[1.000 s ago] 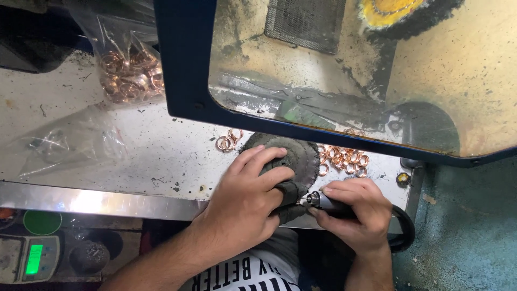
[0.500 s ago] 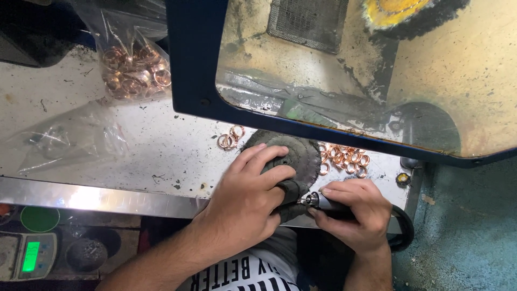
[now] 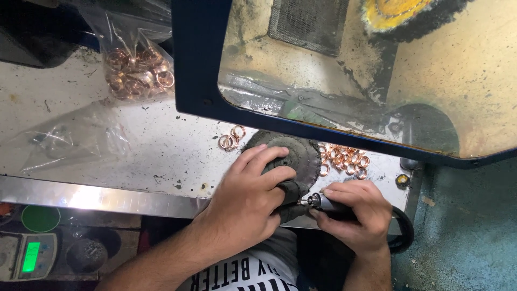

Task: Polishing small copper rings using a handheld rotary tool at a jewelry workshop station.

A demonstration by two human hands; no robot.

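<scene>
At the far left of the scuffed white metal worktop (image 3: 161, 156), a clear plastic bag (image 3: 137, 59) is sitting upright, holding a heap of copper-coloured metal rings (image 3: 139, 73). Nearer me, a second clear plastic bag (image 3: 70, 140) is lying flat and crumpled; I cannot tell what is in it. Loose copper-coloured rings are lying on the worktop in two small clusters: a few (image 3: 230, 140) just left of the dark grey round cloth buffing pad (image 3: 293, 153), and more (image 3: 347, 159) just right of it, under the edge of the blue-framed transparent guard (image 3: 199, 81).

My left hand (image 3: 247, 199) is resting on the near side of the buffing pad, fingers curled over it and the grip closed on a dark piece at its edge; what is pinched there is hidden. My right hand (image 3: 353, 213) is wrapping its grip tightly around a slim black rotary handpiece with a silver tip (image 3: 323, 203), and the tip is pointing left, touching the spot under my left fingers, at the near edge of the worktop.
</scene>
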